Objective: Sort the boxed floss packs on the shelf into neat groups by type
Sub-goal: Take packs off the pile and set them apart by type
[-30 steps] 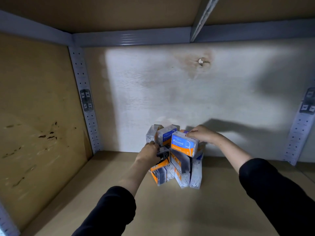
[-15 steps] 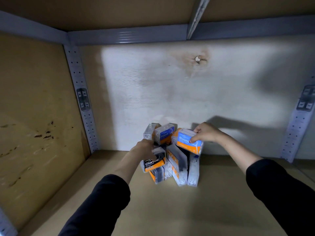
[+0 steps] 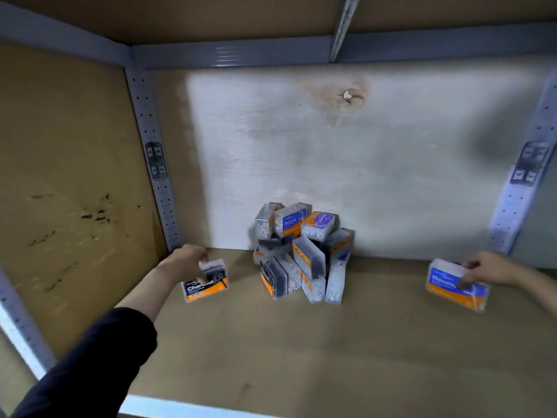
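Note:
A jumbled pile of floss packs leans against the back wall at the middle of the shelf, with blue-and-orange "Round" boxes on top and black-and-orange boxes lower down. My left hand grips a black-and-orange "Charcoal" pack at the left of the shelf board, close to the back left corner. My right hand grips a blue-and-orange "Round" pack far to the right, low over the board. Both packs are well apart from the pile.
The wooden shelf board stretches wide in front of the pile. A plywood side wall closes the left. Perforated metal uprights stand at the back left and the right. A metal beam runs overhead.
Both hands pulled away from the pile, each with a pack: the left carried the Charcoal pack leftward, the right carried the Round pack far to the right and down.

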